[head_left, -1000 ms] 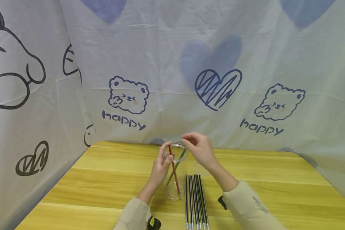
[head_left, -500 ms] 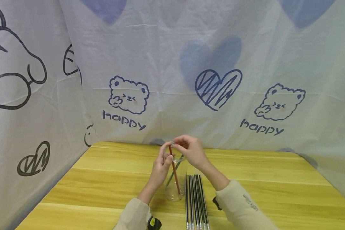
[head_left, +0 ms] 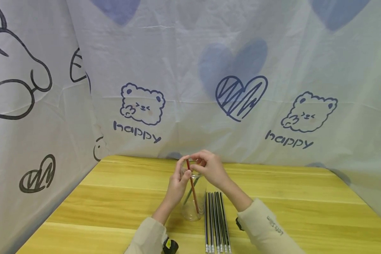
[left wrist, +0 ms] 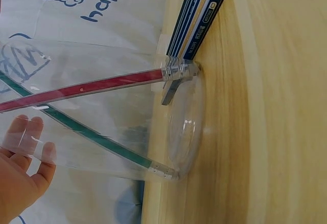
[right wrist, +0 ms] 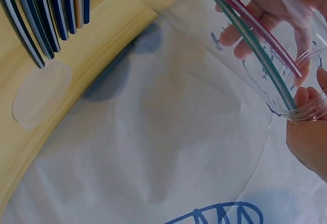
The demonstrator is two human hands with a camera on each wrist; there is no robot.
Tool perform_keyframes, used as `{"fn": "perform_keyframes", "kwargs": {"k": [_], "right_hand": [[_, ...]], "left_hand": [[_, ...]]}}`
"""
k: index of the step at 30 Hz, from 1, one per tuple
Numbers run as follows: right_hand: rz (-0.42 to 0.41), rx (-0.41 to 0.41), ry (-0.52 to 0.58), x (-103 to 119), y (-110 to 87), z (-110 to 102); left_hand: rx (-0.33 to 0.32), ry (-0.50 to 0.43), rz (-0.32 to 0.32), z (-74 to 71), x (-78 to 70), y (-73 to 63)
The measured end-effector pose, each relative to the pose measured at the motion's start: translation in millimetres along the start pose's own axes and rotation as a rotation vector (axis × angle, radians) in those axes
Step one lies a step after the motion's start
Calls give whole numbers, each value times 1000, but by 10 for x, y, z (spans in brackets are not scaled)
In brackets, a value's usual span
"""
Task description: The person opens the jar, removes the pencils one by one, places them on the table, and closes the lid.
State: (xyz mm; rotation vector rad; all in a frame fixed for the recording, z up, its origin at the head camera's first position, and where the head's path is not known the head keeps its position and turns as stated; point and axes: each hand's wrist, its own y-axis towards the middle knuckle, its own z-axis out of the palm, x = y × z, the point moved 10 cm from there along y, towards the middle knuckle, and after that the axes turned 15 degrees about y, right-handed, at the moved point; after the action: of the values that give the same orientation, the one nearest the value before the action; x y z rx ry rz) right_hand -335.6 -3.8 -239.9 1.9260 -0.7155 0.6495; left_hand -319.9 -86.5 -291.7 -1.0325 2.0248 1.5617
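A clear, open-topped jar [head_left: 190, 211] stands on the table with a red pencil [head_left: 194, 195] and a green pencil [head_left: 188, 196] leaning crosswise inside. Both eraser ends rest at its base, plain in the left wrist view. My left hand [head_left: 176, 185] grips the jar near its mouth, fingers round the far side, thumb beside the red pencil. Over the rim bends my right hand [head_left: 211, 169], its fingertips at the jar's mouth, close to the green pencil's upper end in the right wrist view. Whether those fingertips pinch anything is hidden.
Several dark striped pencils [head_left: 216, 222] lie side by side to the right of the jar, eraser ends toward me. A clear round disc [right wrist: 42, 95] lies flat beyond their far ends. A printed curtain [head_left: 190, 70] hangs behind the wooden table [head_left: 114, 197].
My right hand has moved left from beside the jar's rim to its mouth. My left hand and the jar have stayed in place.
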Motion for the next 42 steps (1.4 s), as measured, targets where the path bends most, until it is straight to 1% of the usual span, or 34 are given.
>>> {"fn": "perform_keyframes", "kwargs": {"k": [9, 18, 24, 32, 35, 38, 42], "right_hand": [[74, 101, -121, 5, 43, 87], [58, 155, -156, 27, 46, 131], [58, 117, -137, 20, 35, 104], [62, 79, -101, 15, 28, 76], [50, 72, -90, 22, 26, 77], [19, 66, -64, 39, 17, 79], [-36, 54, -39, 77, -5, 74]], "left_hand": [[-5, 13, -6, -20, -14, 12], [-5, 18, -2, -20, -13, 21], [4, 14, -4, -3, -6, 18], [-2, 23, -17, -6, 8, 10], [-4, 22, -13, -12, 1, 6], [-2, 22, -18, -11, 10, 3], [-8, 4, -14, 30, 192, 14]]}}
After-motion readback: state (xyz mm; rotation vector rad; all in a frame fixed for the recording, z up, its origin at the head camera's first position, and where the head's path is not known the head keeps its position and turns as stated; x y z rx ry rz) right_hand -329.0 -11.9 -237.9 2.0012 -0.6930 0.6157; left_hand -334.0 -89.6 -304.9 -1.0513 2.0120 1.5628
